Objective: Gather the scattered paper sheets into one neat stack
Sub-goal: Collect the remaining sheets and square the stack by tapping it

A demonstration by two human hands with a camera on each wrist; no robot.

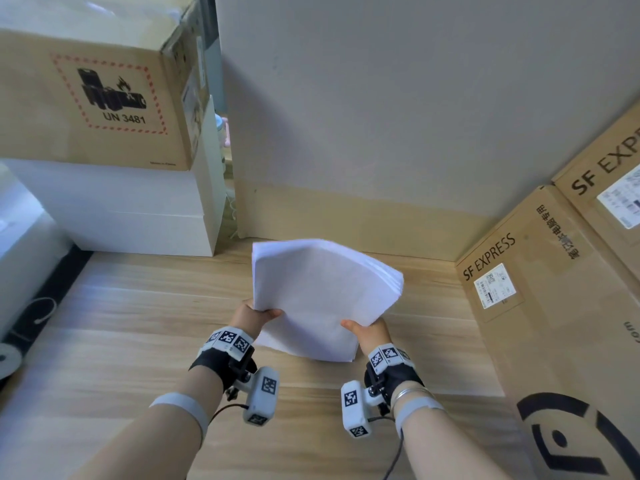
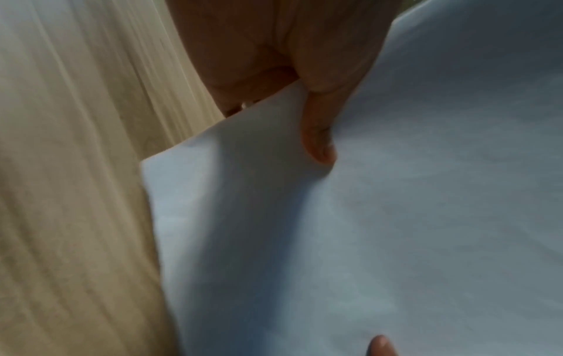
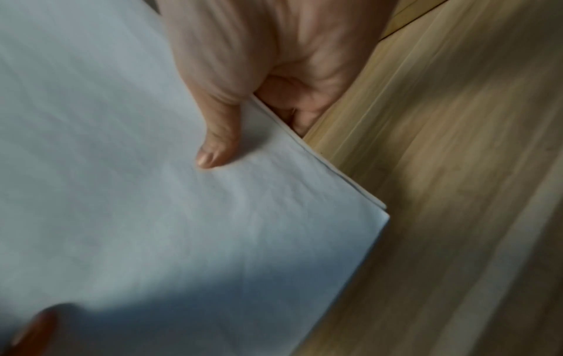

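Note:
A stack of white paper sheets (image 1: pixel 318 292) is held up, tilted, above the wooden table (image 1: pixel 138 323), its far corner fanned out. My left hand (image 1: pixel 254 315) grips the stack's left edge, thumb on top and fingers hidden beneath. My right hand (image 1: pixel 367 329) grips the right edge the same way. In the left wrist view the left thumb (image 2: pixel 318 135) presses on the paper sheets (image 2: pixel 396 216). In the right wrist view the right thumb (image 3: pixel 218 142) lies on the paper sheets (image 3: pixel 137 180), whose layered corner shows above the table (image 3: pixel 457 192).
A brown carton (image 1: pixel 93 95) sits on white boxes (image 1: pixel 131 209) at the back left. SF Express cartons (image 1: pixel 540 289) line the right side. A grey wall (image 1: pixel 381 98) closes the back. A black mat with a cable (image 1: pixel 38 313) lies at the left.

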